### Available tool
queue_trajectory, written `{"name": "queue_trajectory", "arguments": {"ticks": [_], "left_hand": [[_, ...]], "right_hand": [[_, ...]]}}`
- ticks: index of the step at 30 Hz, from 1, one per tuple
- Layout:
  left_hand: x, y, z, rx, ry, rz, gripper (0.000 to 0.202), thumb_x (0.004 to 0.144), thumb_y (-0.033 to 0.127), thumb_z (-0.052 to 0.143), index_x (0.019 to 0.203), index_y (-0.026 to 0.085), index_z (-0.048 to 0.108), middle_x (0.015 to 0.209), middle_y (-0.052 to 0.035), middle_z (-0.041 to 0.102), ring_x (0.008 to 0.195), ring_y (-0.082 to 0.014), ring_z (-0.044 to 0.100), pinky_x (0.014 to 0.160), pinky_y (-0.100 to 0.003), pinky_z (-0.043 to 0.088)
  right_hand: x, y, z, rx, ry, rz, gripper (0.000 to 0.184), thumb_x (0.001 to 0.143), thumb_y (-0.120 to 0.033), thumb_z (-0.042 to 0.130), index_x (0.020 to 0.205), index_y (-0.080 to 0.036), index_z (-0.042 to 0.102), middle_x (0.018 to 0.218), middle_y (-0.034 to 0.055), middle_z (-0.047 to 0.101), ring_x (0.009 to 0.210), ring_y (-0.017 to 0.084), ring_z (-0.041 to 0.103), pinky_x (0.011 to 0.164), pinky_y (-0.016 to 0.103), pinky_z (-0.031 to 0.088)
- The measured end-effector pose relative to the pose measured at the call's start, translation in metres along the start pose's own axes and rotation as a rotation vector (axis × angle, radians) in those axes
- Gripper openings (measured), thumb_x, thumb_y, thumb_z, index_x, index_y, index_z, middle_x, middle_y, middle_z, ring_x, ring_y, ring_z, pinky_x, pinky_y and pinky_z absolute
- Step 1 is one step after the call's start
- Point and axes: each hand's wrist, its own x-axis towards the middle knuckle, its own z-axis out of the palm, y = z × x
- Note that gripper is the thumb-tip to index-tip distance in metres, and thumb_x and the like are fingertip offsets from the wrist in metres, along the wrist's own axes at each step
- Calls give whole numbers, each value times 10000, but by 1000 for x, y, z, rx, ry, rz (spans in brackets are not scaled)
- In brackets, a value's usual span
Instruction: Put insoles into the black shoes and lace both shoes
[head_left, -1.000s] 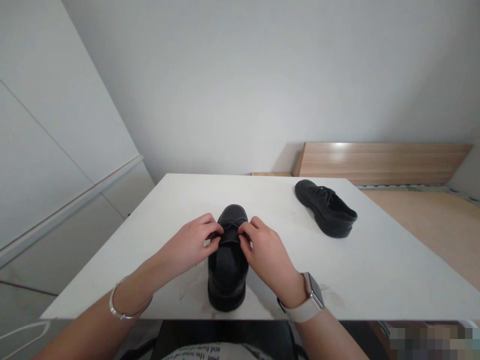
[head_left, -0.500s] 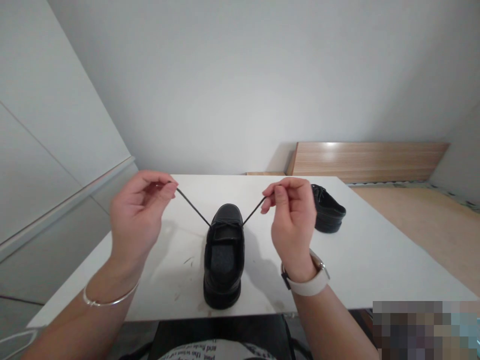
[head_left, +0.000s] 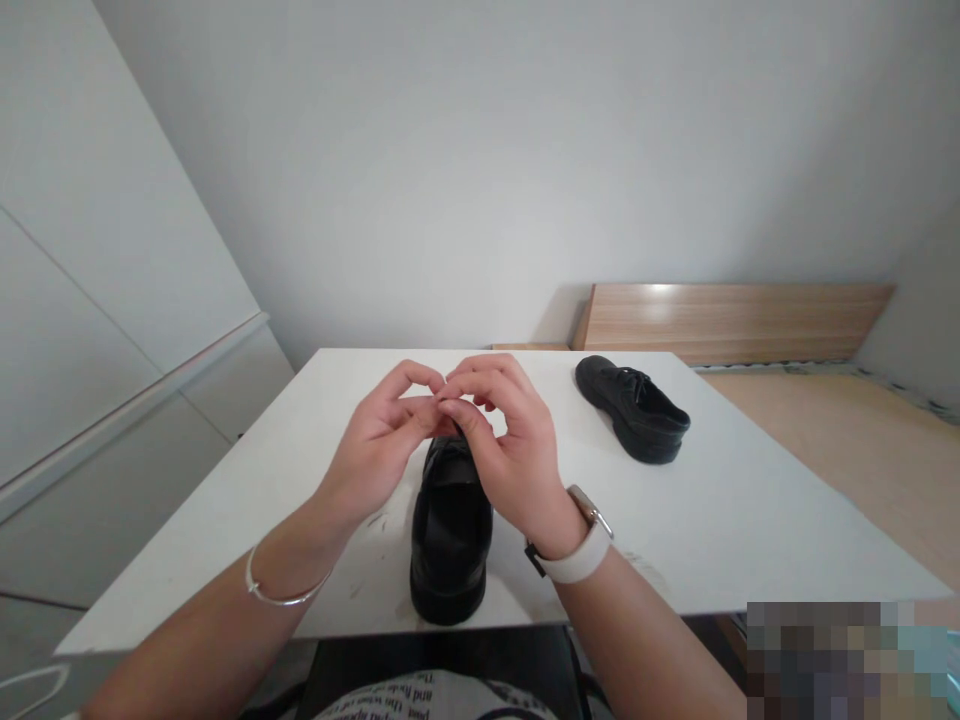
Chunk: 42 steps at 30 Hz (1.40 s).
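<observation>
A black lace-up shoe (head_left: 450, 550) stands on the white table with its heel toward me. Above its toe, which they hide, my two hands meet fingertip to fingertip. My left hand (head_left: 382, 430) is closed in a pinch, a bracelet on its wrist. From the other side my right hand (head_left: 510, 430) also pinches, thumb against fingers; a watch with a pale strap sits on that wrist. A short piece of dark shoelace (head_left: 457, 428) shows under the fingers. Most of the lace is hidden by the hands.
A second black shoe (head_left: 637, 410), its lace tied, lies to the right at the back of the white table (head_left: 720, 520). Behind stand a pale wall and a wooden board (head_left: 735, 320). White panels (head_left: 112, 300) rise on the left. The lower right corner is pixelated.
Both hands have moved inward from either side and now meet over the shoe. The laces, stretched outward before, are now mostly covered. More of the second shoe shows.
</observation>
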Motion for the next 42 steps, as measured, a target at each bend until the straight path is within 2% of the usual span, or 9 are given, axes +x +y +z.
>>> {"name": "queue_trajectory", "arguments": {"ticks": [4, 9, 16, 20, 23, 27, 33, 38, 42], "left_hand": [[3, -8, -3, -126, -135, 5, 148, 974, 323, 637, 1006, 211, 546, 664, 47, 636, 635, -107, 619, 628, -212, 497], [2, -8, -9, 40, -90, 43, 93, 975, 260, 635, 990, 192, 573, 677, 44, 618, 644, -97, 597, 660, -218, 496], [3, -4, -16, 215, -75, 21, 217, 952, 261, 664, 1153, 198, 611, 749, 15, 695, 717, -127, 674, 718, -241, 534], [3, -7, -31, 271, -45, -50, 164, 927, 293, 696, 1020, 159, 715, 799, -40, 733, 779, -153, 700, 783, -264, 548], [1, -14, -44, 190, -13, -114, 200, 891, 351, 738, 928, 155, 730, 777, -47, 722, 724, -143, 673, 713, -248, 540], [-8, -30, -63, 82, 52, -188, 273, 815, 395, 811, 870, 143, 723, 688, -33, 680, 579, -95, 564, 571, -204, 469], [-23, -52, -92, 32, 204, -175, 264, 778, 384, 834, 845, 155, 720, 617, 3, 629, 529, -74, 480, 559, -203, 448], [-25, -42, -85, 527, 2, -113, 154, 905, 309, 682, 952, 176, 744, 755, -40, 730, 669, -131, 622, 620, -221, 476], [-26, -34, -70, 822, -198, -13, 164, 951, 276, 601, 953, 196, 744, 885, -42, 760, 799, -159, 683, 707, -238, 501]], "right_hand": [[-2, 11, 2, 51, 51, 101, 60, 938, -188, 626, 944, -218, 677, 989, 32, 653, 950, 150, 614, 867, 316, 503], [-13, 20, 0, 265, -71, 301, 144, 946, -232, 609, 1068, -213, 684, 956, 28, 701, 862, 134, 657, 815, 285, 528], [-15, 20, -3, 239, 8, 354, 48, 914, -249, 634, 910, -201, 641, 867, 12, 680, 820, 131, 628, 794, 285, 497], [-21, 27, -4, 561, 88, 511, 109, 948, -308, 588, 930, -216, 532, 800, -22, 638, 743, 121, 626, 747, 287, 495], [-29, 34, -5, 683, 134, 593, 144, 935, -331, 621, 919, -215, 537, 714, -51, 581, 611, 89, 544, 627, 245, 438], [-44, 48, -18, 683, 199, 620, 172, 879, -330, 702, 880, -203, 585, 668, -50, 540, 575, 76, 443, 559, 225, 349], [-71, 69, -51, 544, 304, 649, 164, 846, -339, 739, 866, -214, 635, 646, -47, 533, 559, 80, 441, 553, 237, 345], [-76, 63, -57, 144, 60, 528, 78, 871, -294, 712, 874, -217, 713, 797, 22, 657, 745, 142, 583, 658, 279, 438], [-73, 52, -53, -95, -185, 387, 77, 917, -240, 645, 877, -208, 703, 827, 31, 658, 759, 151, 578, 680, 294, 453]]}}
